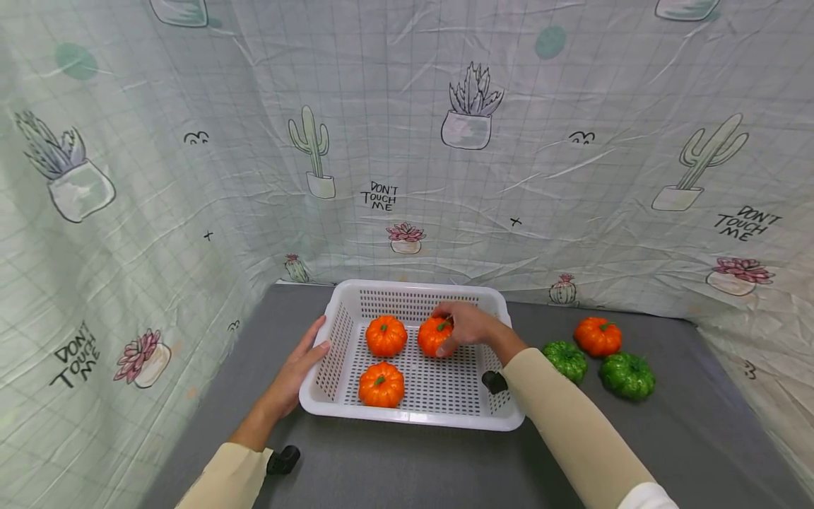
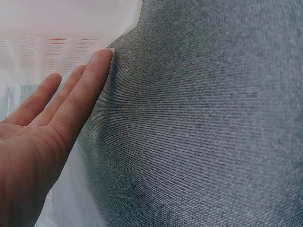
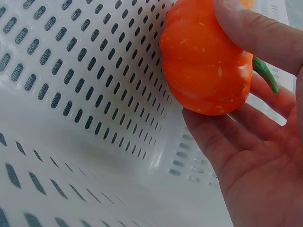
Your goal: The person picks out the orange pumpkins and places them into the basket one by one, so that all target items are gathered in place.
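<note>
A white perforated plastic basket (image 1: 445, 420) rests on the dark grey cloth in the head view. Inside it my right hand (image 1: 469, 326) grips a small orange pumpkin (image 1: 432, 338) with a green stem. The right wrist view shows the thumb over one side of that pumpkin (image 3: 208, 61) and the fingers round the other, close over the basket floor. Two more orange pumpkins, one farther back (image 1: 386, 336) and one nearer (image 1: 381, 386), sit in its left half. My left hand (image 1: 295, 371) lies along the basket's left side, its fingers (image 2: 78, 101) straight against the wall.
Right of the basket, another orange pumpkin (image 1: 598, 336) and two shiny green pumpkins (image 1: 566, 361) (image 1: 627, 376) stand grouped on the grey cloth (image 1: 407, 466). A pale curtain (image 1: 407, 141) printed with potted plants hangs behind and at both sides.
</note>
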`<control>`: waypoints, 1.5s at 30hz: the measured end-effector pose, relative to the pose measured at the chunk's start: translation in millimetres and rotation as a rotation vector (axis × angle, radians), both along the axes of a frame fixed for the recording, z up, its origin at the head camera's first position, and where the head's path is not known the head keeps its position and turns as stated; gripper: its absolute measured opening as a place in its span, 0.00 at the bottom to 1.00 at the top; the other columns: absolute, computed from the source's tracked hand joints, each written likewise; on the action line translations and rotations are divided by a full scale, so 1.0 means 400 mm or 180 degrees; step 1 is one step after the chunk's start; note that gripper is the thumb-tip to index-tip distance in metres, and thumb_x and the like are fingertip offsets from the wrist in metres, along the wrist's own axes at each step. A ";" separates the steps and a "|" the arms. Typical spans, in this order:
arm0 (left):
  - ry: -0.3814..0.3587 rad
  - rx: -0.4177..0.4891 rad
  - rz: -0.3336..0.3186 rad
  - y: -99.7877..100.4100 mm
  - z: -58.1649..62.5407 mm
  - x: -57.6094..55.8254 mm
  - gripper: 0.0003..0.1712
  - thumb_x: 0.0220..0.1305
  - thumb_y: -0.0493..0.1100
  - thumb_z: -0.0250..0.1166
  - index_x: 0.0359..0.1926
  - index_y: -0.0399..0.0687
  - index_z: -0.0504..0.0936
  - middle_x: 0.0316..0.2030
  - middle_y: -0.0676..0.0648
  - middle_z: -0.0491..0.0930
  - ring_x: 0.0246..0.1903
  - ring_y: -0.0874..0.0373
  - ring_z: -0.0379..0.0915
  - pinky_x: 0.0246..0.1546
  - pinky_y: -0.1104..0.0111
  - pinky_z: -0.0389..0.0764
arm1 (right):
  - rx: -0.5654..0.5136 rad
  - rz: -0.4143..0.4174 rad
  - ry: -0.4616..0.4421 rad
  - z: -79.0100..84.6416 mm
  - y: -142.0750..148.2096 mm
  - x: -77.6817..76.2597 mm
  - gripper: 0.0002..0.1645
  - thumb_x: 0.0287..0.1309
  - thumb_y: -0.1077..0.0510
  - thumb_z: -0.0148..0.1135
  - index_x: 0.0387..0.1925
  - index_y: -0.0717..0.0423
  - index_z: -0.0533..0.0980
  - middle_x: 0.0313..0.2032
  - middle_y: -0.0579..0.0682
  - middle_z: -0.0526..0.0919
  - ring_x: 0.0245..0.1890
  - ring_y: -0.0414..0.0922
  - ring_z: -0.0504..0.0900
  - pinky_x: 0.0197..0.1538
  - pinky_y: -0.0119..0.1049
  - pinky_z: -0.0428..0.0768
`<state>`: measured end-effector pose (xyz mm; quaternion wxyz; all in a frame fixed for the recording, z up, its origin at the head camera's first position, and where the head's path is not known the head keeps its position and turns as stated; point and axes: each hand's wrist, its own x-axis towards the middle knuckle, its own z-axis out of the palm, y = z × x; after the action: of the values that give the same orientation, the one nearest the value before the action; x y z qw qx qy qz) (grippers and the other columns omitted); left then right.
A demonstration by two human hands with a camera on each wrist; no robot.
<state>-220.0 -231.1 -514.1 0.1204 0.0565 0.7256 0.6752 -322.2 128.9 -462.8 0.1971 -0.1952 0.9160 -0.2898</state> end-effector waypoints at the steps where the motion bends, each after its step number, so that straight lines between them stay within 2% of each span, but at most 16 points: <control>1: 0.0000 -0.0007 0.0000 0.001 -0.001 0.000 0.38 0.83 0.52 0.47 0.85 0.69 0.40 0.81 0.36 0.52 0.66 0.38 0.69 0.53 0.59 0.82 | 0.0000 -0.0004 -0.0003 0.000 0.000 0.001 0.42 0.45 0.56 0.84 0.64 0.54 0.77 0.63 0.55 0.81 0.60 0.53 0.77 0.72 0.54 0.72; 9: -0.0022 -0.0056 0.0017 0.011 0.004 0.002 0.38 0.83 0.53 0.48 0.84 0.70 0.40 0.82 0.38 0.52 0.67 0.36 0.69 0.54 0.59 0.82 | 0.0058 0.0013 -0.0008 -0.005 0.005 0.009 0.43 0.45 0.56 0.84 0.64 0.55 0.77 0.64 0.56 0.81 0.61 0.53 0.77 0.72 0.54 0.72; 14: -0.0018 -0.0069 -0.0005 0.014 0.004 0.002 0.38 0.83 0.53 0.47 0.84 0.71 0.40 0.82 0.37 0.52 0.67 0.35 0.68 0.55 0.57 0.82 | 0.0151 0.0045 -0.0088 0.003 0.011 0.011 0.47 0.47 0.55 0.82 0.69 0.55 0.73 0.67 0.57 0.78 0.65 0.56 0.75 0.72 0.55 0.72; 17: -0.0020 -0.0080 0.0025 0.014 0.000 0.000 0.38 0.83 0.53 0.47 0.84 0.71 0.41 0.82 0.38 0.53 0.67 0.36 0.69 0.55 0.58 0.82 | 0.0172 0.0073 -0.0128 0.027 0.015 0.008 0.47 0.49 0.55 0.81 0.71 0.56 0.71 0.68 0.58 0.77 0.67 0.57 0.75 0.72 0.55 0.72; 22: -0.0046 -0.0104 0.0078 0.012 -0.002 -0.003 0.38 0.83 0.54 0.48 0.84 0.73 0.41 0.82 0.40 0.52 0.69 0.37 0.67 0.56 0.60 0.81 | 0.0174 0.0113 -0.0004 0.099 0.029 0.004 0.43 0.53 0.57 0.78 0.70 0.58 0.71 0.67 0.59 0.78 0.67 0.58 0.76 0.69 0.55 0.76; 27: -0.0048 -0.0135 0.0111 0.007 0.000 0.000 0.38 0.83 0.54 0.48 0.84 0.73 0.41 0.82 0.41 0.52 0.69 0.37 0.67 0.55 0.60 0.82 | -0.0015 0.0031 0.0002 0.151 0.051 -0.001 0.42 0.56 0.58 0.76 0.71 0.59 0.71 0.68 0.61 0.76 0.69 0.60 0.75 0.67 0.54 0.78; 33: -0.0021 -0.0094 0.0073 0.009 0.004 0.003 0.38 0.83 0.54 0.48 0.84 0.72 0.40 0.82 0.38 0.52 0.67 0.39 0.70 0.53 0.61 0.83 | -0.0386 -0.0109 0.0057 0.174 0.098 -0.005 0.40 0.57 0.60 0.75 0.70 0.62 0.71 0.68 0.64 0.75 0.68 0.62 0.75 0.65 0.55 0.80; 39: -0.0041 -0.0104 0.0073 0.009 0.012 0.007 0.39 0.83 0.54 0.47 0.84 0.71 0.39 0.81 0.37 0.53 0.63 0.46 0.74 0.52 0.62 0.83 | -0.0496 -0.0246 0.0061 0.202 0.148 0.002 0.39 0.60 0.61 0.72 0.70 0.64 0.70 0.69 0.67 0.73 0.69 0.64 0.74 0.67 0.58 0.77; 45: -0.0010 -0.0132 0.0072 0.011 0.010 0.007 0.39 0.83 0.55 0.47 0.84 0.71 0.39 0.81 0.37 0.54 0.63 0.44 0.74 0.52 0.61 0.84 | -0.0530 -0.0296 0.0052 0.210 0.193 0.006 0.37 0.60 0.60 0.73 0.69 0.63 0.71 0.70 0.66 0.73 0.69 0.64 0.74 0.68 0.59 0.76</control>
<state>-217.4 -226.7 -510.2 0.1149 0.0447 0.7398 0.6614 -319.8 205.9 -379.0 0.1590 -0.1705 0.8984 -0.3721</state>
